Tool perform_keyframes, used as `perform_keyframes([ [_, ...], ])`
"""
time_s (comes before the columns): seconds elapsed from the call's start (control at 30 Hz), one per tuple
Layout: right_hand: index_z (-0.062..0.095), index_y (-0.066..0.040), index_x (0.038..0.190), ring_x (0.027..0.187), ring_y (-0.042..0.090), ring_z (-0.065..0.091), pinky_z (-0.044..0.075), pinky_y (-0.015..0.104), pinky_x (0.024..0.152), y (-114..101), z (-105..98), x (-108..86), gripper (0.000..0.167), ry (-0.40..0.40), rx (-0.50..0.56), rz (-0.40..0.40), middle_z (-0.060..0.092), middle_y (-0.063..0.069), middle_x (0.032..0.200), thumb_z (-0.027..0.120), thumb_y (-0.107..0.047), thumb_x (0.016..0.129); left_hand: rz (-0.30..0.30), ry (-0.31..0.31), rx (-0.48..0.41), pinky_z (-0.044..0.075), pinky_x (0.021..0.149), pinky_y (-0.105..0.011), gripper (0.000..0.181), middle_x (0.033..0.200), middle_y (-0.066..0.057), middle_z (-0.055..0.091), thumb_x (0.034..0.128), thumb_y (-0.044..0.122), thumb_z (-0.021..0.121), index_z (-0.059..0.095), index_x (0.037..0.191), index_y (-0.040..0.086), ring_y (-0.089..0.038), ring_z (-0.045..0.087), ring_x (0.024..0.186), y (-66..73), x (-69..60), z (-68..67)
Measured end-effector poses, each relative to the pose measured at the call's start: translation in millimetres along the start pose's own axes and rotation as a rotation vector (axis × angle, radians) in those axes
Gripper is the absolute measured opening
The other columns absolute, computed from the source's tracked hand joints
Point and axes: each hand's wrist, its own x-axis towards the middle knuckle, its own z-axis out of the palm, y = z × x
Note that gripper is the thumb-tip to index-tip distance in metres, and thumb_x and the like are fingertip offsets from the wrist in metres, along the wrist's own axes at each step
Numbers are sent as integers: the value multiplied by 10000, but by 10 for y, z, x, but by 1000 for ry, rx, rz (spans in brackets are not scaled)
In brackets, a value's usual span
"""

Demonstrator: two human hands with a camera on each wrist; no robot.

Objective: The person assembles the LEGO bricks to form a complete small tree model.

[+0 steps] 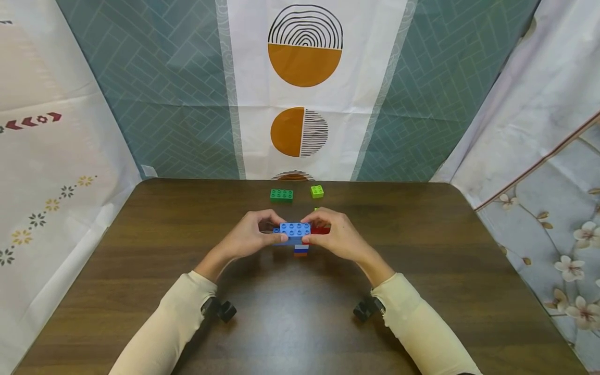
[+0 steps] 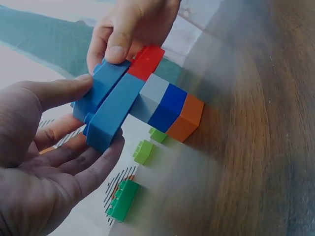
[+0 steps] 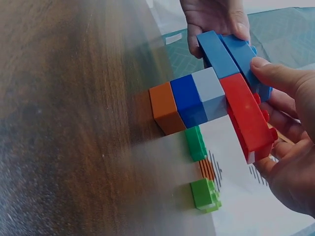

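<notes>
A blue brick [image 1: 295,229] with studs on top lies across the upper layer of a small stack, held at its two ends. My left hand [image 1: 245,237] pinches its left end, thumb on the near side. The right end is pinched by my right hand [image 1: 341,235]. Directly beneath are a second blue brick [image 2: 114,114] on the left and a red brick [image 3: 248,118] on the right. Under these, a pale grey brick [image 3: 210,93], a dark blue brick [image 3: 189,101] and an orange brick [image 3: 166,109] form a column standing on the table. Whether the top brick is fully seated I cannot tell.
Behind the stack, a green brick [image 1: 281,196] and a lime brick [image 1: 317,192] sit near the far edge of the brown table [image 1: 290,323]. Another lime brick [image 2: 158,135] is mostly hidden by my right hand in the head view. Patterned cloths hang around the table.
</notes>
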Motion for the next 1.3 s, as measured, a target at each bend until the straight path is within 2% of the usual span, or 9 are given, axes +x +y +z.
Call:
perform_keyframes([
  [0.27, 740, -174, 1183, 952, 206, 639, 583, 323, 836, 33, -5, 14, 329, -13, 4, 18, 687, 1, 1046, 836, -252, 879, -9, -1, 21, 616, 882, -356, 233, 1110, -96, 703, 920, 191, 788, 709, 1122, 106, -249, 688, 970, -3, 11, -6],
  [0.5, 739, -175, 1192, 966, 219, 637, 583, 348, 847, 45, -13, 22, 335, -21, 15, 29, 687, 4, 1057, 834, -258, 881, 11, -1, 24, 614, 871, -348, 256, 1107, -117, 704, 920, 195, 788, 705, 1134, 82, -244, 681, 949, -5, 5, -11],
  [0.73, 738, -182, 1199, 981, 216, 636, 582, 336, 859, 59, -11, 22, 341, -30, 22, 37, 683, 2, 1066, 833, -264, 881, 1, 3, 32, 611, 879, -348, 243, 1094, -88, 703, 915, 201, 794, 710, 1127, 117, -246, 668, 943, -18, 9, -5],
  [1.3, 744, -183, 1165, 1014, 216, 637, 586, 337, 875, 61, -4, 27, 308, -32, 25, 25, 674, -5, 1054, 836, -254, 879, 14, 7, 73, 589, 891, -349, 244, 1091, -69, 708, 915, 232, 798, 722, 1126, 135, -243, 646, 955, -30, 2, -12],
])
